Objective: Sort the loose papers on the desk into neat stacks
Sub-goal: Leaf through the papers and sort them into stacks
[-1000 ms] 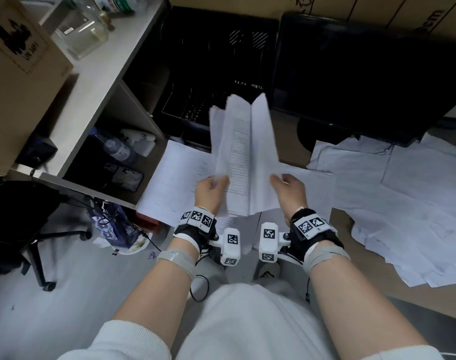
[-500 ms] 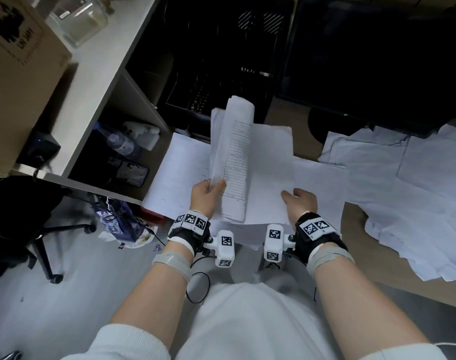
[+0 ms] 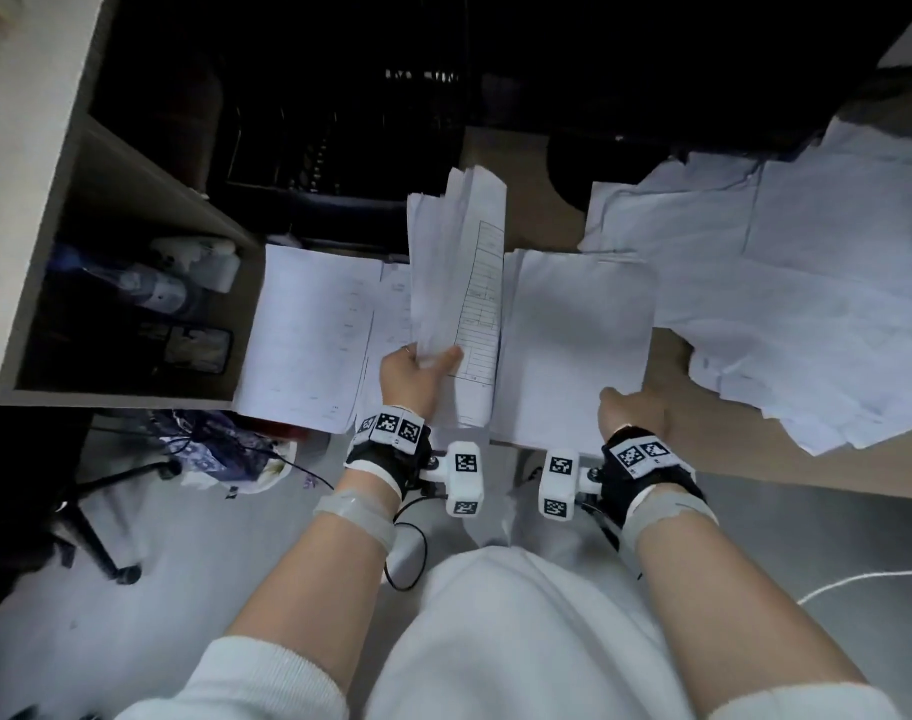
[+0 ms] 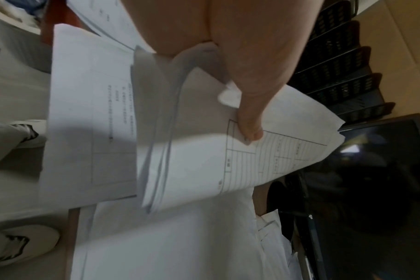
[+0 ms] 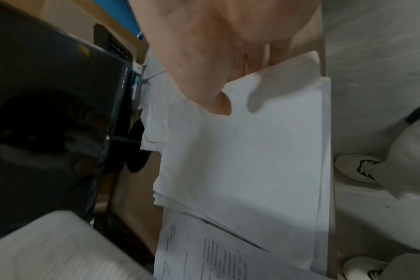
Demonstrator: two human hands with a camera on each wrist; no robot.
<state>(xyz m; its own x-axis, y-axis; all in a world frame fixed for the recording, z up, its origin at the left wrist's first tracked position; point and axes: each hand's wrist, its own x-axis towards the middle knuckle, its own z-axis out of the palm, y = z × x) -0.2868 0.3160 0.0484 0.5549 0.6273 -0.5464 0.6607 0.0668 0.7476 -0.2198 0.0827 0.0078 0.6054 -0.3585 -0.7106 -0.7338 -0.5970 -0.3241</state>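
My left hand grips a curled bundle of papers with a printed table on top, held upright above the desk; the thumb pinches it in the left wrist view. My right hand holds the near edge of a blank white sheet that lies on a small stack at the desk's front; its thumb lies on top of the sheet. A flat stack of printed pages lies to the left. A loose heap of papers spreads over the right of the desk.
A dark monitor stands at the back of the desk. Black stacked paper trays stand behind the bundle. A shelf unit with bottles is at the left. A chair base and a bag lie on the floor.
My right hand has taken a sheet off the bundle, carried it right and lowered it flat onto the stack. The left hand still holds the bundle upright. The head view has tilted down.
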